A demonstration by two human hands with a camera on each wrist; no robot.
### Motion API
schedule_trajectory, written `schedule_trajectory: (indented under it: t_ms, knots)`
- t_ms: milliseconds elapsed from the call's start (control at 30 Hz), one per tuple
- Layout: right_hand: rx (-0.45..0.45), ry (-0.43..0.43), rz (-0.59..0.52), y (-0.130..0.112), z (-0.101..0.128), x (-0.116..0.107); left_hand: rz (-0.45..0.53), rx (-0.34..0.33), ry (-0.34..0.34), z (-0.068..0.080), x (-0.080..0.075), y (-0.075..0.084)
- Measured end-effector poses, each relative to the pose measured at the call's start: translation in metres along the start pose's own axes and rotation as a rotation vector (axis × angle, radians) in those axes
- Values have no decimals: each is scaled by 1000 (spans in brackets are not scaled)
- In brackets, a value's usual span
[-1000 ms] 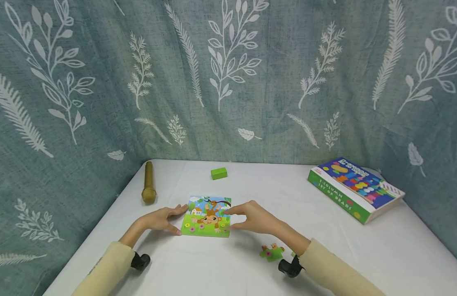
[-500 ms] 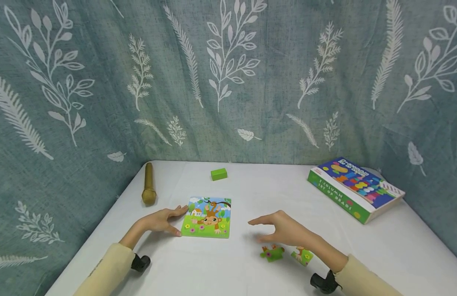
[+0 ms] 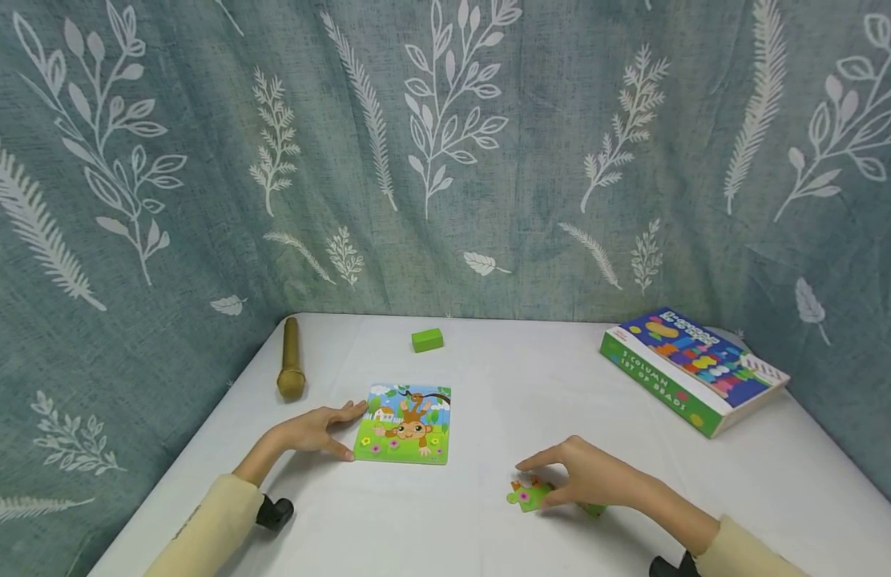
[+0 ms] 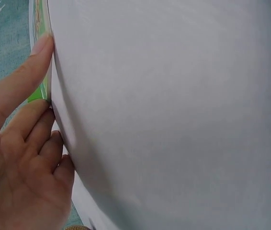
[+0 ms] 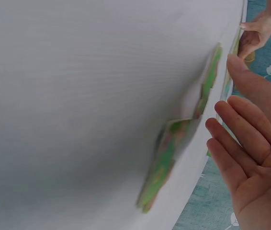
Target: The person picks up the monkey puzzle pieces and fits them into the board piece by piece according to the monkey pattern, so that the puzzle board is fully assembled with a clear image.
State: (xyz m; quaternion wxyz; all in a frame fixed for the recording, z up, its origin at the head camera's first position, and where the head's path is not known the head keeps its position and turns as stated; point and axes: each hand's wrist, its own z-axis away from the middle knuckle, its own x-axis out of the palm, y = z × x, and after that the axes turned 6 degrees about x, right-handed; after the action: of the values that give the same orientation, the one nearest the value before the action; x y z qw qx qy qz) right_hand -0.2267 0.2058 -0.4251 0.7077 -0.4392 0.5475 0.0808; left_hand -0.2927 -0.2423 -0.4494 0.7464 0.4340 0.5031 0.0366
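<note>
A square jigsaw puzzle (image 3: 405, 425) with a monkey picture lies flat on the white table. My left hand (image 3: 312, 430) rests at its left side, thumb at the near corner and fingertips along the edge. In the left wrist view the thumb and fingers (image 4: 18, 88) touch the puzzle's edge. To the right, my right hand (image 3: 597, 473) hovers over two loose puzzle pieces, thumb and index finger apart. One green piece (image 3: 526, 498) shows by the thumb; the other piece (image 3: 593, 510) is mostly hidden under the hand. In the right wrist view both loose pieces (image 5: 159, 165) lie apart from the fingers.
A green block (image 3: 427, 340) stands behind the puzzle. At the back left lies a gold microphone-shaped object (image 3: 290, 361). A colourful bead-set box (image 3: 694, 369) occupies the back right. Patterned blue-green curtains (image 3: 445, 160) enclose the table.
My right hand has left the puzzle's right edge and moved right and nearer, to above the loose pieces. The left hand stays at the puzzle's left side.
</note>
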Motion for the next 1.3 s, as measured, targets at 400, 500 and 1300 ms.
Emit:
schedule_trajectory:
  t_ms: [400, 500, 1300]
  knots:
    - [-7, 54, 38, 5, 3, 9, 2, -24, 9, 0, 0, -2]
    - [-7, 70, 27, 6, 3, 10, -5, -26, 11, 0, 0, 0]
    - [-45, 281, 23, -25, -23, 1, -17, 5, -5, 0, -1, 1]
